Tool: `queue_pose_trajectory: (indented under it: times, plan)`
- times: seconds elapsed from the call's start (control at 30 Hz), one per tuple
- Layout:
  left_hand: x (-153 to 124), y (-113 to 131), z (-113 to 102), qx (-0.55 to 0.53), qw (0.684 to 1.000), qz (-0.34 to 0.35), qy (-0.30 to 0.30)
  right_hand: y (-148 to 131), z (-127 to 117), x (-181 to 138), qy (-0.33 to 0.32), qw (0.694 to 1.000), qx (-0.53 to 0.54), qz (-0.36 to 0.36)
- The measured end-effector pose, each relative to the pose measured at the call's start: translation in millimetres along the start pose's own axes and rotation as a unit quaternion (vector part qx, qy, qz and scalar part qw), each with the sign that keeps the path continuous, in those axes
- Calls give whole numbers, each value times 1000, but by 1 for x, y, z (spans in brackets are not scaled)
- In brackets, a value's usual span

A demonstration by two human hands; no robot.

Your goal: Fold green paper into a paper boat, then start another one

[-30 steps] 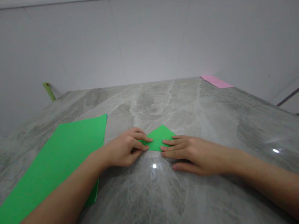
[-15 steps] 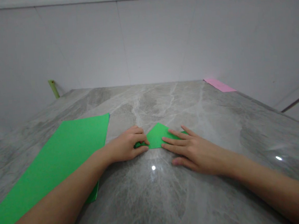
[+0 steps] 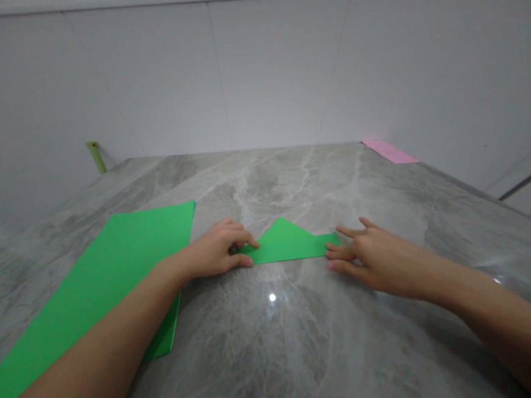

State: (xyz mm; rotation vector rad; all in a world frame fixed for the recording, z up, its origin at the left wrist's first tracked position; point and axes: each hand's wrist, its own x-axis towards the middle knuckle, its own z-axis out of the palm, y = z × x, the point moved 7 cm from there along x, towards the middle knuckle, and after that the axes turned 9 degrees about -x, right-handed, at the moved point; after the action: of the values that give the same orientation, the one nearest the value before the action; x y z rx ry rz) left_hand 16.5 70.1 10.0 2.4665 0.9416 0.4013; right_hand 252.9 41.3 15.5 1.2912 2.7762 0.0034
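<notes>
A small folded green paper [image 3: 287, 246] lies flat on the grey marble table [image 3: 304, 343], a long strip with a triangular peak at its middle. My left hand [image 3: 219, 252] has curled fingers; its index finger and thumb pinch the paper's left end. At the paper's right end my right hand [image 3: 371, 255] rests with fingers stretched out and spread, the fingertips touching the edge.
A large green sheet [image 3: 115, 278] lies on the table to the left, under my left forearm. A pink sheet [image 3: 390, 151] sits at the far right corner by the white wall. A yellow-green object [image 3: 96, 156] leans at the far left corner.
My right hand slid to the right along the folded paper to its right end, uncovering the strip. My left hand stayed on the left end.
</notes>
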Motion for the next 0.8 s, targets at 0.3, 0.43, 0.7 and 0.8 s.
queue_pose_trajectory:
  times: [0.3,0.43,0.7,0.8]
  plan:
    - [-1,15,-1,53,997,42,42,15,-8,11,110,991,-44,54]
    - [1,24,1,87,993,58,54,13,-2,17,122,991,23,40]
    - [2,33,10,68,993,86,36,5,2,18,120,986,107,47]
    - [3,33,10,72,993,87,43,5,1,20,129,981,134,56]
